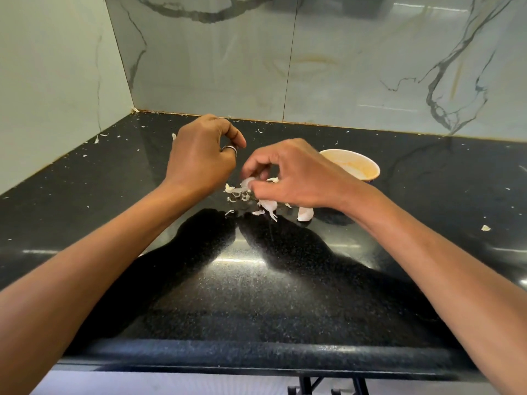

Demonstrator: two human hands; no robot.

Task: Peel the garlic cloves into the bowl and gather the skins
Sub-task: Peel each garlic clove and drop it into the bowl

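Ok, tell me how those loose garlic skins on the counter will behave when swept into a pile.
The garlic skins look thin and curled, so probably very light and floppy, likely to crumple rather than slide. Flecks lie scattered across the glossy counter, which suggests they drift easily.

A glossy black speckled worktop (256, 295) with a rounded front edge runs back to a wall (356, 67) of pale marble-look tiles veined in grey. A thin upright joint (289, 58) splits the tiles. A side wall (51, 81) meets it at the left corner. Below the edge shows a black metal frame (310, 386) over pale floor (142, 383)
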